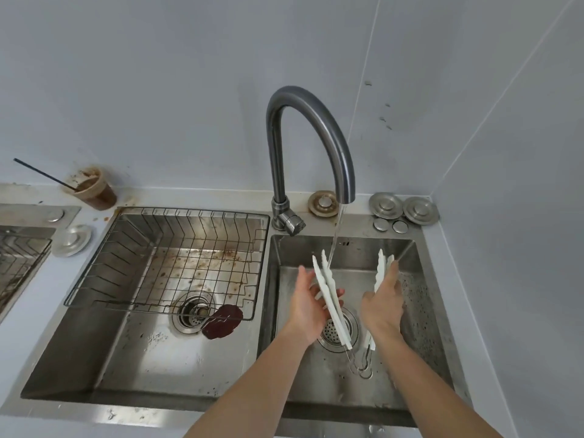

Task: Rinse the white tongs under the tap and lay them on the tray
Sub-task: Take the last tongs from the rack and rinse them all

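Over the right basin [316,384], the left hand [308,306] held white tongs [330,289], fingers curled round them, tips in the water stream [336,235]. The right hand [384,303] gripped a second white pair [382,267], apparently squeezed together. Behind stood the tap [311,131].

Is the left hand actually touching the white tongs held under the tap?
Touching. The head view shows the left hand with its fingers wrapped round one arm of the white tongs, no gap between them.

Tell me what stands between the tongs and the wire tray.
Nothing visible does. The left hand and right hand hold white tongs over the right basin; the wire tray sits in the left basin.
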The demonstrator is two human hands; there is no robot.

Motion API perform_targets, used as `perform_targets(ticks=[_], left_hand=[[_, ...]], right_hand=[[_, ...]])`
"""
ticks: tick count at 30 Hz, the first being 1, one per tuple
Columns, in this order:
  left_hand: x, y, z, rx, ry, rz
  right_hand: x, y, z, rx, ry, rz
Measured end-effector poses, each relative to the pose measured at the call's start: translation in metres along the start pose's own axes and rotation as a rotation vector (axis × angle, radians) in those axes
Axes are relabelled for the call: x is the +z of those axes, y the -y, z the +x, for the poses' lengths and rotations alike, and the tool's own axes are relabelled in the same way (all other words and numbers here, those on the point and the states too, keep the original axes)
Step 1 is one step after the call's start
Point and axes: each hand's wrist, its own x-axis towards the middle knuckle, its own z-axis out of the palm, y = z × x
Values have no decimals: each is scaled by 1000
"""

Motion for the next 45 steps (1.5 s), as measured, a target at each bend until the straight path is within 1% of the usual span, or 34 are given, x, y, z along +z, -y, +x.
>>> perform_targets(ticks=[2,4,6,8,10,12,16,17,19,21,23,24,26,28,30,31,33,36,37,39,40,41,45], left_hand=[[7,-7,4,48,2,232],[20,-9,10,100,-40,471],[34,-9,19,134,-126,587],[48,-13,26,127,-172,556],[53,-17,31,92,-148,537],[53,-20,34,80,-122,578],[47,-24,34,152,-33,614],[44,-24,34,174,-41,642],[39,-22,32,238,-138,761],[34,-19,27,329,-236,819],[31,-18,20,428,-273,866],[28,-19,18,456,-254,896],[26,-24,14,461,-128,883],[27,-26,12,407,-16,781],[31,-26,11,356,0,676],[33,-25,11,349,-7,651],[38,-22,12,389,-32,649],[45,-15,12,495,-72,738],[47,-12,11,531,-118,793],[50,-9,11,596,-273,952],[51,-9,12,602,-341,1022],[51,-10,13,575,-371,1075],[36,-10,17,309,-334,1196]], right_hand=[[-3,3,-3,-12,-13,5],[-5,8,-6,-21,-23,0],[-6,14,-11,-44,-39,-5],[-7,20,-15,-48,-72,38],[-7,24,-18,-66,-105,76],[-7,27,-23,-106,-125,85],[-4,28,-32,-174,-124,115],[-3,28,-34,-189,-118,111],[0,28,-36,-211,-99,102],[2,27,-36,-236,-85,121],[4,26,-37,-264,-75,133],[5,25,-39,-269,-68,127],[9,25,-42,-281,-54,121],[11,25,-45,-292,-46,163],[11,24,-44,-297,-46,217],[11,22,-45,-295,-60,226],[10,19,-49,-287,-114,217],[11,16,-59,-273,-188,199],[11,16,-62,-272,-203,184],[12,16,-67,-263,-213,137],[13,16,-70,-253,-207,112],[14,16,-72,-238,-192,95],[14,21,-69,-160,-76,79]])
